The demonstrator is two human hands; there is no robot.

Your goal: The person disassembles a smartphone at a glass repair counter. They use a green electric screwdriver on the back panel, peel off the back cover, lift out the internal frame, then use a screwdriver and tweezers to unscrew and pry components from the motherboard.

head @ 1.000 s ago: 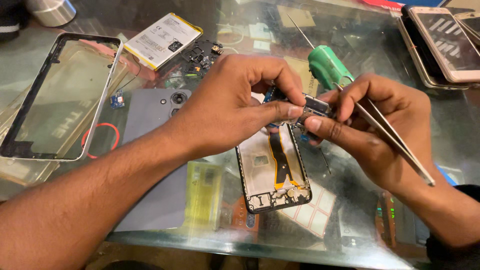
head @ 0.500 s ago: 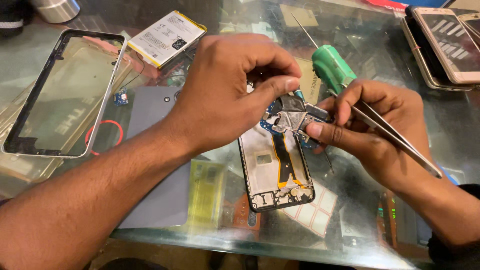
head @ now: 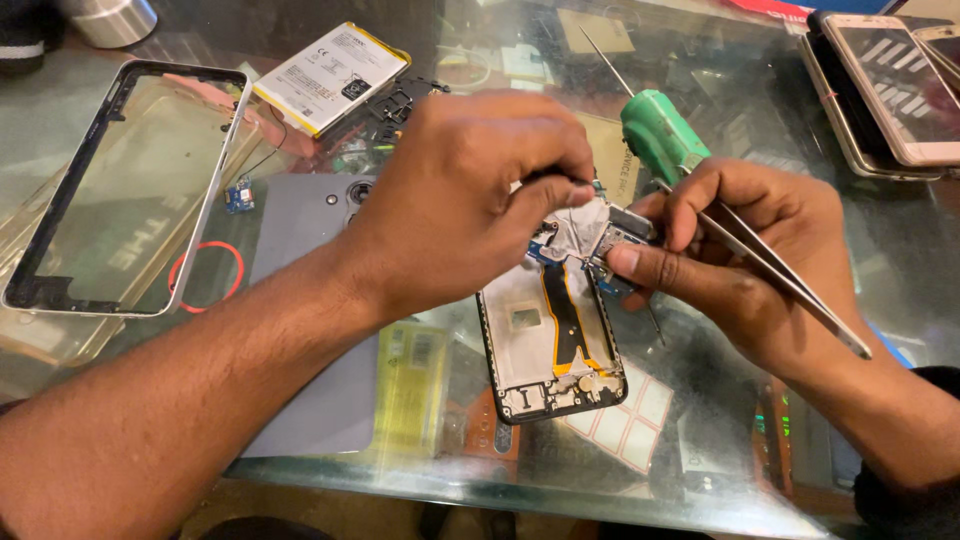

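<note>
— What are the two hands busy with?

— Both meet over the opened phone body (head: 552, 345), which lies on the glass surface (head: 480, 60) near its front edge, about midway along. The left hand (head: 465, 205) comes in from the front left corner, its fingers (head: 560, 190) pinched down on the silvery circuit board (head: 585, 232) at the phone's top end.

— And the right one?

— The right hand (head: 745, 265) grips the same board from the other side, thumb and forefinger clamped on its edge. It also holds metal tweezers (head: 775, 270) tucked along the palm, their tips pointing toward the board.

— What lies around them?

— A green-handled screwdriver (head: 655, 135) sits just behind the right hand. Under the left forearm is a grey back cover (head: 305, 240). Toward the left edge rests an empty phone frame (head: 125, 185), with a white battery (head: 330, 75) behind it near the far edge. Two phones are stacked at the far right corner (head: 885, 90). A metal cylinder (head: 110, 20) stands at the far left corner.
</note>
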